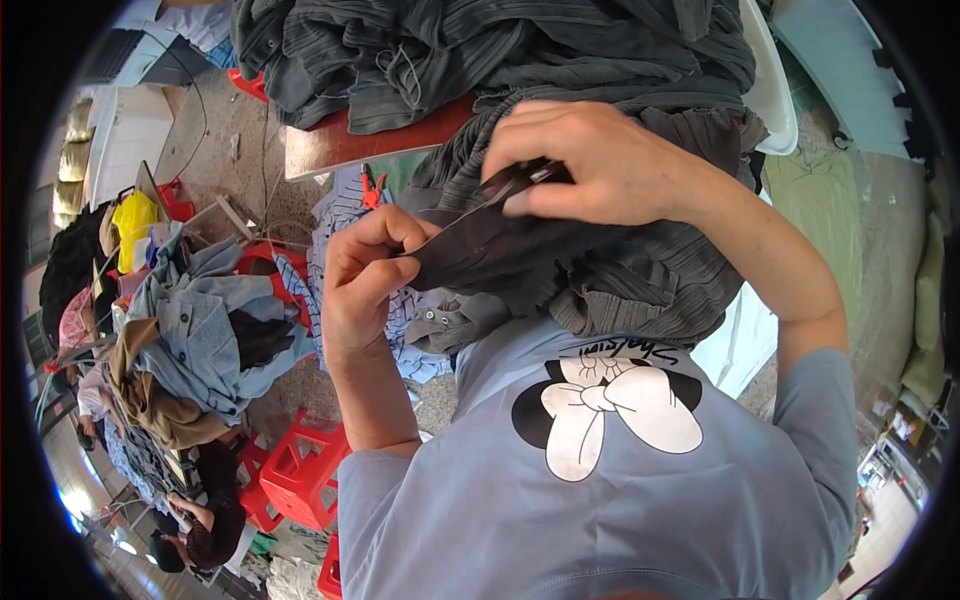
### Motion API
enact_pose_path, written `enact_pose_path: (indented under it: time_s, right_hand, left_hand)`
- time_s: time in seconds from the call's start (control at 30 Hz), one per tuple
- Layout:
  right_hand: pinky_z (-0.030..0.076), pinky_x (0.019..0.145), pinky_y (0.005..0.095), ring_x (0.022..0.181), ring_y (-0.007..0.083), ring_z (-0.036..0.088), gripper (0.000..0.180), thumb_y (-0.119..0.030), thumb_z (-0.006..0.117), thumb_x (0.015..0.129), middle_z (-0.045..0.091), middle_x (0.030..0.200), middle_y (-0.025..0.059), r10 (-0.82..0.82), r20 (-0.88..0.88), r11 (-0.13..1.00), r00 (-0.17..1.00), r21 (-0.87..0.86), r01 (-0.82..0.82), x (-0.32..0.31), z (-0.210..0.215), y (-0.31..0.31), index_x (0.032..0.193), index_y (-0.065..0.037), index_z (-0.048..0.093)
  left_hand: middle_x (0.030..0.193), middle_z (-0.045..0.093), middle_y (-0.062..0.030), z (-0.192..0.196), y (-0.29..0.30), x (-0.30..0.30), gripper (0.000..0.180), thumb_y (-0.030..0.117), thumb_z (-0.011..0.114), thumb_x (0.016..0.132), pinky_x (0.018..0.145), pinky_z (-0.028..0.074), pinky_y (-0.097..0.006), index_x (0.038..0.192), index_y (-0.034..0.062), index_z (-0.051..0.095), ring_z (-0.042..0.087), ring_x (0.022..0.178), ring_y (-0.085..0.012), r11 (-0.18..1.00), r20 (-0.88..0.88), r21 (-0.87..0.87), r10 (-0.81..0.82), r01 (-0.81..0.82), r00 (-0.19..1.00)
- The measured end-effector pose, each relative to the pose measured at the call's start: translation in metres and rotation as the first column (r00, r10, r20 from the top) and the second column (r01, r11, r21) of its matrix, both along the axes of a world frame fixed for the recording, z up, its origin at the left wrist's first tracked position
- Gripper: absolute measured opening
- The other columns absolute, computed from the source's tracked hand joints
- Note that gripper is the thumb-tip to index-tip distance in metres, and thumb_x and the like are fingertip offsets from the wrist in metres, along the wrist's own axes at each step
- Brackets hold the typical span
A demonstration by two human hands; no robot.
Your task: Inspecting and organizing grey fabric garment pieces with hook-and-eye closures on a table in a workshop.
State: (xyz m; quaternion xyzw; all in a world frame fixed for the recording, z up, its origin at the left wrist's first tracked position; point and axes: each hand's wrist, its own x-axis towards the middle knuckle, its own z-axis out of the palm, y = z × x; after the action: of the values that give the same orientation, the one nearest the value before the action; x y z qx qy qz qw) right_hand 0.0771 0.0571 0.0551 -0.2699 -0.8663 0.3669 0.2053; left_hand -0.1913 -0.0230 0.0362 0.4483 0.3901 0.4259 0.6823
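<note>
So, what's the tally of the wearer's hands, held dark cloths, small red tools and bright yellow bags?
Wearer's hands: 2 (left hand, right hand)
Held dark cloth: 1
Small red tool: 1
Bright yellow bag: 1
Total: 5

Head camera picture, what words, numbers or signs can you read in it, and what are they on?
Grey-blue shirt: slanted black lettering, just above the white bow in this view; I won't copy it out.
Dark cloth in hand: no readable writing.
Small things on the far right: too small to read.
</note>
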Motion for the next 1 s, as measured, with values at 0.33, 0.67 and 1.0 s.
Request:
enact_pose_path:
  time_s: [0.33, 0.67, 1.0]
  right_hand:
    - [0.046, 0.073, 0.0297, 0.077, 0.0139, 0.059, 0.02, -0.011, 0.068, 0.079, 0.067, 0.084, 0.0049, 0.322, 0.198, 0.827, 0.926, -0.535, -0.173, 0.007, 0.017, 0.033, 0.096, 0.0, 0.067]
    - [0.039, 0.065, 0.023, 0.073, 0.0043, 0.046, 0.011, -0.012, 0.062, 0.09, 0.05, 0.078, -0.0049, -0.111, 0.037, 0.915, 0.993, -0.387, 0.117, 0.071, 0.028, 0.041, 0.097, -0.006, 0.057]
    - [0.039, 0.066, 0.0156, 0.079, -0.0016, 0.052, 0.019, -0.025, 0.068, 0.095, 0.06, 0.084, -0.0084, -0.403, -0.121, 0.83, 0.907, -0.466, 0.307, 0.107, 0.031, 0.037, 0.104, -0.009, 0.066]
  left_hand:
    - [0.085, 0.063, -0.0132, 0.032, 0.026, -0.031, 0.021, 0.017, 0.059, 0.077, 0.071, 0.044, -0.026, 0.088, 0.002, 0.05, 0.057, 0.075, -0.0168, 0.993, 0.011, 0.113, 0.039, -0.04, 0.999]
    - [0.081, 0.054, -0.0034, 0.053, 0.047, -0.045, 0.021, 0.019, 0.057, 0.072, 0.069, 0.035, -0.023, 0.084, 0.0023, 0.051, 0.048, 0.075, -0.0108, 0.976, -0.115, 0.214, 0.064, -0.038, 0.991]
    - [0.077, 0.052, 0.0063, -0.01, 0.059, -0.011, 0.007, 0.008, 0.053, 0.08, 0.066, 0.031, -0.02, 0.086, 0.0046, 0.056, 0.044, 0.071, -0.0039, 0.993, -0.098, 0.091, 0.09, -0.082, 0.991]
